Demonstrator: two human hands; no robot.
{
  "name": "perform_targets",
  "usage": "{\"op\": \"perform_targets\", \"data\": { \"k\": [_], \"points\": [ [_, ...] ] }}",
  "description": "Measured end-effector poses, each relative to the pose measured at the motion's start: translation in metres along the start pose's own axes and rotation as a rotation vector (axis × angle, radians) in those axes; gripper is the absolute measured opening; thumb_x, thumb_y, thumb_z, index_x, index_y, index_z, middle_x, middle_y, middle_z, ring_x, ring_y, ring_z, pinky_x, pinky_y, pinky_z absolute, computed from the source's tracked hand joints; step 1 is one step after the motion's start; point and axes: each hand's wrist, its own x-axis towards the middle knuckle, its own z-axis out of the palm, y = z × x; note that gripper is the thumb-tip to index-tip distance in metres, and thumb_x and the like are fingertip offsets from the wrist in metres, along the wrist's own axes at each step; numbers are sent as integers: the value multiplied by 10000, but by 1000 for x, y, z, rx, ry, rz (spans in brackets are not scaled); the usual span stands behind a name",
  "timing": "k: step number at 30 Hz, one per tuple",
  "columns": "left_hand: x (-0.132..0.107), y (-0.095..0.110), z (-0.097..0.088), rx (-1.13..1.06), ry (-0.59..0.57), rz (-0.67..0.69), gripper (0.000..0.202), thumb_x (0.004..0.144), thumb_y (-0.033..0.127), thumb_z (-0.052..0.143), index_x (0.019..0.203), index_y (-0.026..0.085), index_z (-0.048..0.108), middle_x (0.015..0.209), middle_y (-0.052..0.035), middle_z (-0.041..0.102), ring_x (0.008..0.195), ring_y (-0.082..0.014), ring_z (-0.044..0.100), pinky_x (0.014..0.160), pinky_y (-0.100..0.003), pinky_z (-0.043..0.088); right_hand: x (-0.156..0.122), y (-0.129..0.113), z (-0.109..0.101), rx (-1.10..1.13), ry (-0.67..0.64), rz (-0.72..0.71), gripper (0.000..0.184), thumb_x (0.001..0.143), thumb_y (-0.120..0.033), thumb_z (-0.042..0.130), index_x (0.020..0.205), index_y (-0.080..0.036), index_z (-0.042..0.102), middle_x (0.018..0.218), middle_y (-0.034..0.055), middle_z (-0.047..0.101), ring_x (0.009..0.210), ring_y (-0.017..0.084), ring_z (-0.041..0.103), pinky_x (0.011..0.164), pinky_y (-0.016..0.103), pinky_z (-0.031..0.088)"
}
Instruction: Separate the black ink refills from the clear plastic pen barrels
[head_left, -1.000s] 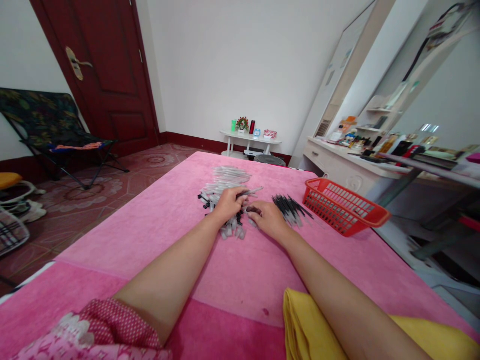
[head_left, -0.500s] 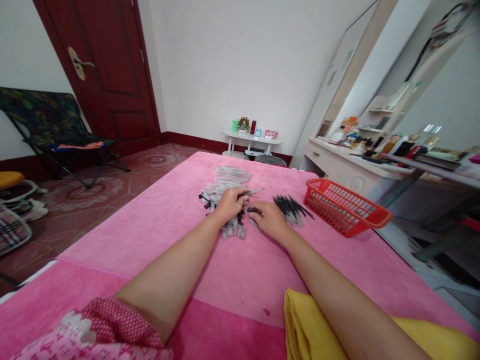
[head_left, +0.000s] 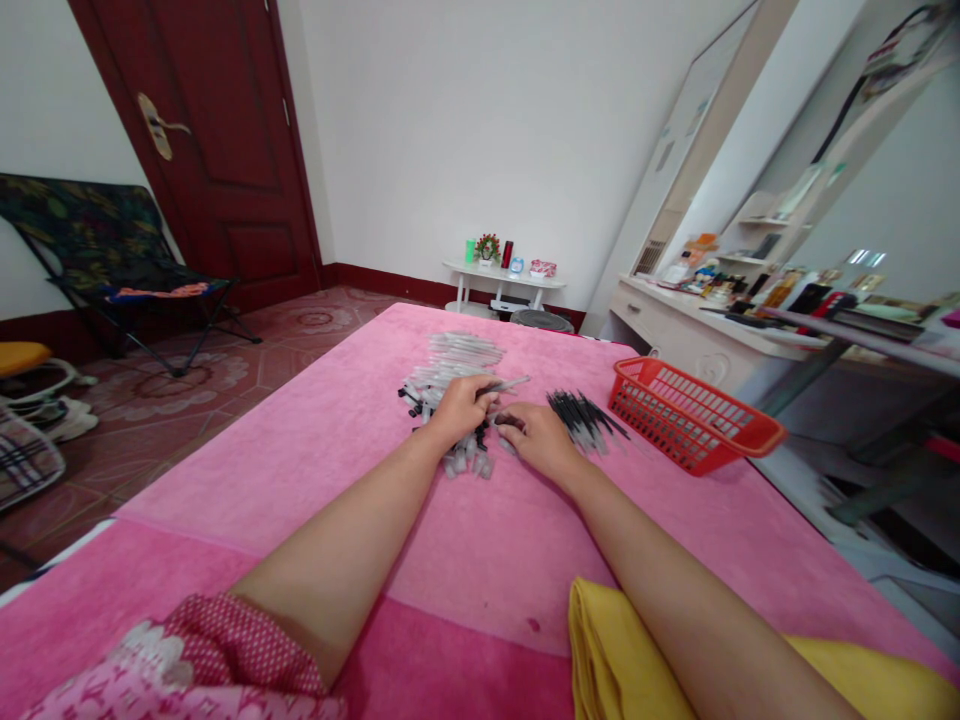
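Note:
My left hand (head_left: 461, 408) is closed around a slim clear pen barrel (head_left: 516, 382), whose end sticks out to the right past the fingers. Just beside it, my right hand (head_left: 541, 440) has its thumb and fingers pinched together, and what they hold is mostly hidden. Beyond the left hand lies a heap of clear pen barrels (head_left: 465, 350). Small black parts (head_left: 411, 400) lie left of that hand, and translucent pen caps (head_left: 469, 463) lie below it. To the right of my right hand is a bunch of thin black-and-clear pens (head_left: 577, 415).
A red plastic basket (head_left: 694, 420) stands at the table's right edge. Folded yellow cloth (head_left: 622, 650) lies under my right forearm on the pink table cover (head_left: 300, 440). A dressing table (head_left: 675, 325) with bottles is at right; a folding chair (head_left: 127, 250) is at left.
Both hands keep almost the same place and grip. The view has shifted very slightly; no part has visibly been moved.

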Motion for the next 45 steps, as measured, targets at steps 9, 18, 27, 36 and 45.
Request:
{"op": "perform_targets", "data": {
  "k": [9, 18, 27, 36, 45],
  "points": [
    [-1, 4, -1, 21, -29, -5, 338, 782, 78, 505, 1074, 158, 656, 824, -27, 685, 747, -143, 619, 699, -242, 481, 0, -1, 1, -3, 7, -7, 159, 776, -175, 565, 866, -201, 693, 850, 31, 700, 730, 159, 606, 674, 242, 413],
    [0, 5, -2, 31, -31, 1, 329, 775, 70, 508, 1056, 150, 660, 838, -30, 688, 766, -146, 619, 717, -246, 475, -1, -1, 0, -18, -16, -12, 159, 774, -168, 565, 865, -204, 691, 851, 28, 701, 744, 160, 608, 678, 239, 412],
    [0, 7, -2, 33, -37, 9, 325, 774, 63, 504, 1044, 147, 664, 829, -26, 690, 752, -141, 616, 705, -240, 467, 0, -1, 0, -28, -19, -12, 154, 782, -186, 563, 865, -203, 692, 857, 32, 700, 750, 159, 608, 687, 242, 411],
    [-1, 7, -2, 64, -43, 28, 298, 766, 55, 504, 998, 142, 668, 827, -24, 690, 749, -139, 613, 704, -236, 456, -1, 0, 2, -20, -19, -20, 156, 782, -181, 557, 863, -205, 688, 858, 29, 698, 748, 158, 606, 676, 240, 401],
    [0, 7, -3, 86, -47, 40, 258, 771, 68, 506, 959, 140, 668, 806, -18, 682, 746, -141, 606, 705, -236, 448, -1, -1, 1, -31, -21, -19, 149, 787, -185, 557, 858, -202, 687, 861, 31, 695, 745, 154, 599, 668, 237, 394]
  ]
}}
